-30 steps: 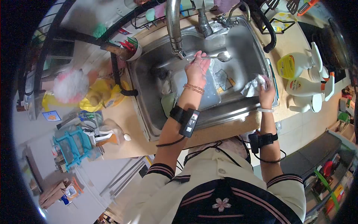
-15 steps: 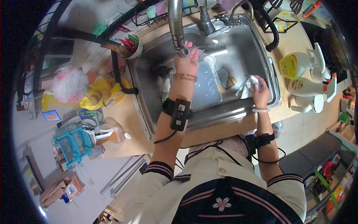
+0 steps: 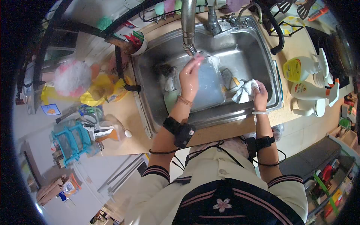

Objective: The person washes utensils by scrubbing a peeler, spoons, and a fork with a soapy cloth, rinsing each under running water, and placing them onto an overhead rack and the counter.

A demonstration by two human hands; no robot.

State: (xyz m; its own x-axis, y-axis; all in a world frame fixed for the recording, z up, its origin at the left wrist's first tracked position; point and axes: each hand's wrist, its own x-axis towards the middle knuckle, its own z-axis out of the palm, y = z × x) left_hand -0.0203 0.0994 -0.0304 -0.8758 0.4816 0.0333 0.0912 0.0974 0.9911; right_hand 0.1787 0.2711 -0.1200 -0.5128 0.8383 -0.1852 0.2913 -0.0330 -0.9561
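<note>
My left hand (image 3: 190, 78) is just below the mouth of the metal faucet (image 3: 188, 33), wet, with its fingers stretched out and holding nothing. Beneath and beside it in the steel sink (image 3: 150, 122) lies a rectangular tub of cloudy water (image 3: 209, 84). Over the sink's right side, my right hand (image 3: 260, 95) grips a white and grey cloth (image 3: 243, 92) that hangs crumpled from the fingers. Between the tub and the cloth sits a dark grey pad (image 3: 226, 78) with a yellow piece beside it. Left of my left hand rests another greyish cloth (image 3: 170, 80).
Spray bottles (image 3: 300, 69) stand on the counter to the right. At the left are a yellow bag (image 3: 99, 92), a fluffy pink and white ball (image 3: 73, 78) and a turquoise rack (image 3: 73, 142). Black rack legs (image 3: 277, 33) flank the sink.
My left hand has turned from palm up to edge-on and drawn back slightly from the faucet toward me. My right hand keeps hold of the cloth, nearly in place.
</note>
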